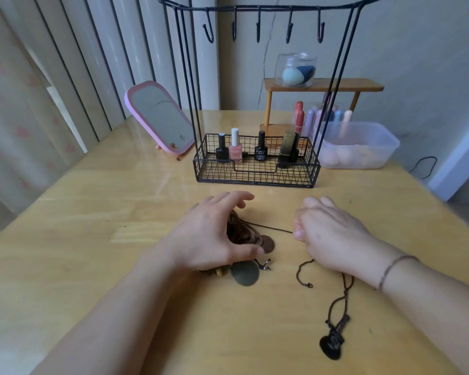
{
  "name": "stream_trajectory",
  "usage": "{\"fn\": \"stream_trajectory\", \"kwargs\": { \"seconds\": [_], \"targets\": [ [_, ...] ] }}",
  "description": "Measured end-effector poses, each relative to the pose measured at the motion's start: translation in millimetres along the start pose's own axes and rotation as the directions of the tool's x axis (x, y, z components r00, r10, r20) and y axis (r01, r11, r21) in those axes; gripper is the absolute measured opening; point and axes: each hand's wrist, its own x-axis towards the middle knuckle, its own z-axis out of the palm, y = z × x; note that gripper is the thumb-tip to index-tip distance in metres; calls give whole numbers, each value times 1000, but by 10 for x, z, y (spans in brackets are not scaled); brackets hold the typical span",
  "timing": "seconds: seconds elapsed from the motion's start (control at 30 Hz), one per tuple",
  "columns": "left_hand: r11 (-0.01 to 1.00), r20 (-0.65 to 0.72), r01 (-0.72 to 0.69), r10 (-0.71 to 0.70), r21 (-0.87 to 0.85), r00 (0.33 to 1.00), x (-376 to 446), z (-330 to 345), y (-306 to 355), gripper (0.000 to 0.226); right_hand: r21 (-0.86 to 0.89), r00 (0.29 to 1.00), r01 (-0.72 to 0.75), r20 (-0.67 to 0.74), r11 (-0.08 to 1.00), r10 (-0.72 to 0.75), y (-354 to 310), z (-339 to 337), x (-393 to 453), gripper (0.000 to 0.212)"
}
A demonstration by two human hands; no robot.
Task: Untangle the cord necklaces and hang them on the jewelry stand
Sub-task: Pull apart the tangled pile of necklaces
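A tangled bunch of brown cord necklaces lies on the wooden table, with a brown disc pendant and a bronze oval pendant beside it. My left hand curls over the bunch and holds it down. A thin cord runs taut from the bunch to my right hand, which pinches it. A separate cord necklace with a dark pendant lies under my right wrist. The black wire jewelry stand stands behind, its several hooks bare.
Nail polish bottles stand in the stand's basket. A pink mirror leans at the back left. A clear plastic tub, lipsticks and a small wooden shelf with a jar sit at the back right.
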Motion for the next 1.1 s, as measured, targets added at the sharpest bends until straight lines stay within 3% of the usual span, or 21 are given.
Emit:
{"fn": "stream_trajectory", "kwargs": {
  "seconds": [0.1, 0.23, 0.43, 0.7, 0.77, 0.87, 0.97, 1.03, 1.1],
  "targets": [
    [998, -22, -1, 2, 65, 1000, 20, 39, -27, 95, -39, 1000, 3, -2, 999, -3, 68, -4, -98, 13],
    [996, -9, -13, 13, 89, 1000, 27, 40, -42, 89, 92, 982, -185, -2, 978, 186, 540, -30, -219, 23],
    [984, -24, 67, -64, 166, 998, 11, -44, -43, 76, 102, 917, -396, 2, 912, 398, 1152, 58, -427, 21],
    [892, -56, 228, -224, 390, 973, -64, -264, -157, 62, -41, 887, -462, -13, 886, 462, 1284, 49, -469, 27],
    [926, -68, 130, -113, 355, 991, -90, -267, -71, 62, -146, 877, -480, -62, 865, 476, 1177, -23, -456, 25],
    [940, -8, -228, 238, 254, 971, -131, -112, 261, 55, -190, 918, -381, -193, 905, 346, 887, -88, -371, 27],
    [794, 139, -535, 518, 289, 844, -142, 200, 527, 38, 99, 973, -64, -213, 993, 84, 472, -78, -192, 24],
    [775, 155, -583, 563, 245, 812, -109, 333, 552, 28, 286, 977, 101, -207, 953, -42, 205, -62, -18, 22],
    [795, 97, -579, 571, 183, 815, -75, 390, 507, 19, 352, 972, 162, -217, 922, -88, 5, -39, 176, 22]
  ]
}}
